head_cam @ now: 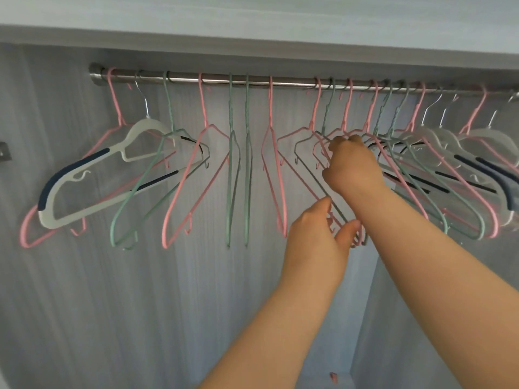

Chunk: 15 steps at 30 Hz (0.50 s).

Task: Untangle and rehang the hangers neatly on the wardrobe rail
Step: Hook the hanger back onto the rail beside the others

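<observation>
A steel wardrobe rail [252, 81] runs across the top, hung with several pink, green and white hangers. On the left they hang spaced out: a white hanger with dark pads [92, 175], a green one [146, 189], a pink one [191, 186]. Right of centre a crowded, overlapping bunch [415, 175] hangs. My right hand [354, 167] grips the upper shoulders of the bunch's leftmost hangers. My left hand [317, 234] pinches the lower ends of those same pink and green hangers [311, 178].
A grey wood-grain back wall [168, 290] lies behind everything, and a shelf [252, 32] sits just above the rail. A vertical panel edge [368, 304] runs down at lower right. A small pink object [333, 377] lies at the bottom.
</observation>
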Available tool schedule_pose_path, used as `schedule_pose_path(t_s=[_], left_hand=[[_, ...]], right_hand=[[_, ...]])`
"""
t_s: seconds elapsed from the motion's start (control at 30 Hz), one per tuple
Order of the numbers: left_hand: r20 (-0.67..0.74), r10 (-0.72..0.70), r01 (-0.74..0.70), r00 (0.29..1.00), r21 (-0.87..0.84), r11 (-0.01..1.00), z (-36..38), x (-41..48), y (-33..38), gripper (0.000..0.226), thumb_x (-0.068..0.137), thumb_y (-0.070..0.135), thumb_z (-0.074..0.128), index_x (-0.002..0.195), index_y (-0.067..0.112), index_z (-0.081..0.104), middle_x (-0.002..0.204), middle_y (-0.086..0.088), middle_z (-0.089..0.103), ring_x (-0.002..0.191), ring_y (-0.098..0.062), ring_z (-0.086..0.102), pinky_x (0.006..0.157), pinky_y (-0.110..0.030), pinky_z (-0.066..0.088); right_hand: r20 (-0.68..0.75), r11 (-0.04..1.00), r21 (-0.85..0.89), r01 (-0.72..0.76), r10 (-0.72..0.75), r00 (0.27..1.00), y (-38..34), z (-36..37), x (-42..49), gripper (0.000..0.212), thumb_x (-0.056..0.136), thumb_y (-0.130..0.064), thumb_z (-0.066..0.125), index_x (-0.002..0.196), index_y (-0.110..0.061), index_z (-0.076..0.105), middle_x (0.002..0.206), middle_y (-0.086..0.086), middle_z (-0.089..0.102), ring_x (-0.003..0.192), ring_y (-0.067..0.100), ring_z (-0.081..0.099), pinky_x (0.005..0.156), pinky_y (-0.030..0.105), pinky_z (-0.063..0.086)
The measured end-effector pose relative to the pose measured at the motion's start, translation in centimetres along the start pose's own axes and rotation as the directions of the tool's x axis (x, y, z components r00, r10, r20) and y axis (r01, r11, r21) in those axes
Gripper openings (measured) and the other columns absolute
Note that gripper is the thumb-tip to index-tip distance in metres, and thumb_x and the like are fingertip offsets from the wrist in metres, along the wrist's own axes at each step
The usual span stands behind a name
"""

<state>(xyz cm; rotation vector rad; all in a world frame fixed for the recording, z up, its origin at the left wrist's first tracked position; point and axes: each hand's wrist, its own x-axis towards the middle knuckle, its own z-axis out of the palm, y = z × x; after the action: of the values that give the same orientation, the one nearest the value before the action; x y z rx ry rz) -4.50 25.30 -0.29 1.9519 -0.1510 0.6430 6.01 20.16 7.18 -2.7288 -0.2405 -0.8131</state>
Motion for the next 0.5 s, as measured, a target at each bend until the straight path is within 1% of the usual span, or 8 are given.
schedule_pose_path(t_s=[0.07, 0.1, 0.17, 0.23, 0.27, 0.3, 0.4, 0.5], left_hand=[[0.046, -0.068, 0.07, 0.997, -0.036, 0.997, 0.9, 0.9, -0.2, 0.057, 0.083, 0.028, 0.063, 0.133, 0.014, 0.04, 0.13, -0.005, 0.052, 0.114, -0.02, 0.053, 0.098, -0.033, 0.043], [0.06, -0.096, 0.1, 0.994, -0.065, 0.993, 1.2, 1.2, -0.3, 0.055, 0.082, 0.026, 0.063, 0.132, 0.013, 0.041, 0.128, -0.006, 0.054, 0.112, -0.021, 0.054, 0.096, -0.032, 0.045], [0.052, -0.118, 0.124, 0.992, -0.117, 0.985, 1.7, 1.4, -0.6, 0.046, 0.083, 0.018, 0.062, 0.126, 0.012, 0.047, 0.12, -0.008, 0.059, 0.099, -0.018, 0.059, 0.083, -0.021, 0.048], [0.017, -0.108, 0.109, 0.994, -0.167, 0.98, 1.8, 1.4, -1.0, 0.035, 0.085, 0.011, 0.058, 0.119, 0.01, 0.052, 0.105, -0.005, 0.065, 0.081, -0.009, 0.06, 0.067, -0.006, 0.044], [0.001, -0.102, 0.1, 0.995, -0.2, 0.975, 1.8, 1.3, -1.2, 0.031, 0.085, 0.011, 0.058, 0.116, 0.01, 0.055, 0.096, -0.002, 0.065, 0.075, -0.004, 0.059, 0.064, -0.004, 0.042], [-0.015, -0.097, 0.091, 0.995, -0.231, 0.969, 1.8, 1.3, -1.3, 0.029, 0.084, 0.013, 0.06, 0.113, 0.011, 0.057, 0.089, 0.002, 0.065, 0.072, 0.0, 0.058, 0.065, -0.004, 0.043], [-0.057, -0.075, 0.055, 0.996, -0.292, 0.955, 1.5, 1.0, -1.3, 0.027, 0.08, 0.023, 0.067, 0.105, 0.014, 0.061, 0.072, 0.012, 0.063, 0.068, 0.003, 0.06, 0.067, -0.006, 0.045], [-0.079, -0.05, 0.024, 0.996, -0.301, 0.953, 1.1, 0.5, -1.5, 0.022, 0.08, 0.022, 0.067, 0.102, 0.018, 0.062, 0.067, 0.009, 0.066, 0.074, -0.008, 0.064, 0.072, -0.015, 0.046]], right_hand=[[0.076, 1.0, -0.005, 0.004, -0.004, 0.997, 0.5, -0.4, 0.4, 0.036, 0.087, -0.006, 0.055, 0.123, -0.001, 0.052, 0.126, 0.017, 0.056, 0.111, 0.031, 0.057, 0.076, 0.028, 0.044], [0.131, 0.999, 0.048, -0.01, 0.004, 0.991, 0.6, -0.7, 0.5, 0.033, 0.087, -0.008, 0.055, 0.119, 0.0, 0.055, 0.12, 0.017, 0.061, 0.107, 0.031, 0.06, 0.073, 0.026, 0.044], [0.251, 0.946, 0.308, -0.1, 0.02, 0.968, 0.7, -0.9, 0.7, 0.03, 0.089, -0.008, 0.055, 0.115, 0.005, 0.058, 0.105, 0.019, 0.067, 0.088, 0.029, 0.065, 0.071, 0.026, 0.055], [0.372, 0.741, 0.611, -0.277, 0.039, 0.927, 0.5, -1.4, 0.2, 0.027, 0.093, -0.006, 0.05, 0.116, 0.01, 0.056, 0.08, 0.016, 0.066, 0.064, 0.021, 0.06, 0.051, 0.018, 0.055], [0.409, 0.648, 0.685, -0.335, 0.038, 0.912, 0.5, -1.7, -0.1, 0.028, 0.096, -0.006, 0.047, 0.118, 0.009, 0.054, 0.072, 0.012, 0.062, 0.059, 0.017, 0.057, 0.043, 0.014, 0.052], [0.427, 0.59, 0.722, -0.362, 0.033, 0.904, 0.5, -1.8, -0.3, 0.028, 0.097, -0.006, 0.044, 0.121, 0.008, 0.052, 0.069, 0.01, 0.059, 0.058, 0.015, 0.056, 0.04, 0.012, 0.05], [0.437, 0.493, 0.785, -0.374, -0.013, 0.899, 0.6, -2.2, -0.7, 0.027, 0.098, -0.006, 0.044, 0.121, 0.004, 0.052, 0.071, 0.008, 0.061, 0.061, 0.013, 0.058, 0.048, 0.013, 0.053], [0.448, 0.382, 0.837, -0.392, -0.068, 0.891, 0.1, -1.9, -1.1, 0.028, 0.097, -0.007, 0.047, 0.122, 0.004, 0.053, 0.073, 0.009, 0.062, 0.063, 0.012, 0.059, 0.049, 0.012, 0.053]])
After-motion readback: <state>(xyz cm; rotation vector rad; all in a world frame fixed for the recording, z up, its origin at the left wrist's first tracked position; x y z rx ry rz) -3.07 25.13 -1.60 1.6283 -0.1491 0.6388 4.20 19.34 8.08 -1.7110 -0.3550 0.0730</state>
